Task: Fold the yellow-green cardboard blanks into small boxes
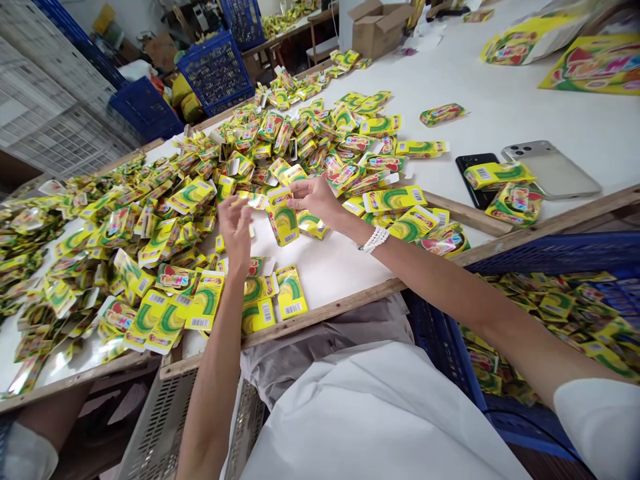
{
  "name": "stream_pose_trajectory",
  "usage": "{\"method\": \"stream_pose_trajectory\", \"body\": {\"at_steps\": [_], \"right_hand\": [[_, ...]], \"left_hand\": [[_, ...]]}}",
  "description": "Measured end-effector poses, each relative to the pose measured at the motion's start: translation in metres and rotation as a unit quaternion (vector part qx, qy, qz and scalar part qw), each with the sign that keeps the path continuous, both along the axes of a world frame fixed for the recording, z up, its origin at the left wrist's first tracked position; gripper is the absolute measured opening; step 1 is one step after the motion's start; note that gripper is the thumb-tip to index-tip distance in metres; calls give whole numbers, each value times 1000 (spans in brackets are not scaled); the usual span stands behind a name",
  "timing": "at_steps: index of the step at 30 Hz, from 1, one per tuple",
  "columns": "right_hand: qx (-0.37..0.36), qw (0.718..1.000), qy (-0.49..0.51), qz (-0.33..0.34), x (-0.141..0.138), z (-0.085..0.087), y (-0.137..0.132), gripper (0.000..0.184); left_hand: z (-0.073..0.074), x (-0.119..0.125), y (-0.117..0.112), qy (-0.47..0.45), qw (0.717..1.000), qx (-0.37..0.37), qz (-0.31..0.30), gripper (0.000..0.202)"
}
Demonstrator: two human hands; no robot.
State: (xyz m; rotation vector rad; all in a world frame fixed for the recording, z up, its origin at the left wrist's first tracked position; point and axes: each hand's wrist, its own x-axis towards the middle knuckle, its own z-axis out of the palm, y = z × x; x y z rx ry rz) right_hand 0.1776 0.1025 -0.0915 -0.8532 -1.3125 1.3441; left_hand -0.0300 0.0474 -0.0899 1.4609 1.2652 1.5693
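My right hand [315, 198] pinches the top flap of a small yellow carton [283, 222] that stands upright above the white table [500, 100]. A white bead bracelet [375, 239] sits on that wrist. My left hand [235, 230] is raised just left of the carton, fingers curled, and a flat yellow sachet [253, 199] lies at its fingertips; whether the fingers grip it I cannot make out. Flat folded cartons [205, 303] lie in a loose stack below my left hand.
A large heap of yellow cartons and sachets [150, 200] covers the table's left and middle. Two phones [550, 170] lie at right. A blue crate [575, 313] with filled cartons stands at my right. Blue baskets [215, 70] and a cardboard box [377, 27] stand beyond.
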Motion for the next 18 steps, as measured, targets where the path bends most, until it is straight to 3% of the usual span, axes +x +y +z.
{"method": "stream_pose_trajectory", "body": {"at_steps": [3, 5, 10, 15, 18], "right_hand": [[-13, 998, 54, 26, -1, 0, -4, 45], [-19, 998, 55, 36, -1, 0, -5, 47], [40, 998, -40, 7, -5, 3, -11, 71], [127, 980, -150, 1, -14, 4, -25, 43], [165, 962, -214, -48, -16, 2, -29, 34]], "left_hand": [[-1, 14, -1, -45, 960, -165, -221, 61], [-3, 21, -3, -58, 945, -186, -262, 70], [-7, 29, -6, -69, 967, -149, -195, 74], [-16, 25, -3, 132, 987, -59, -75, 71], [-21, 26, 0, 162, 983, -38, -76, 67]]}}
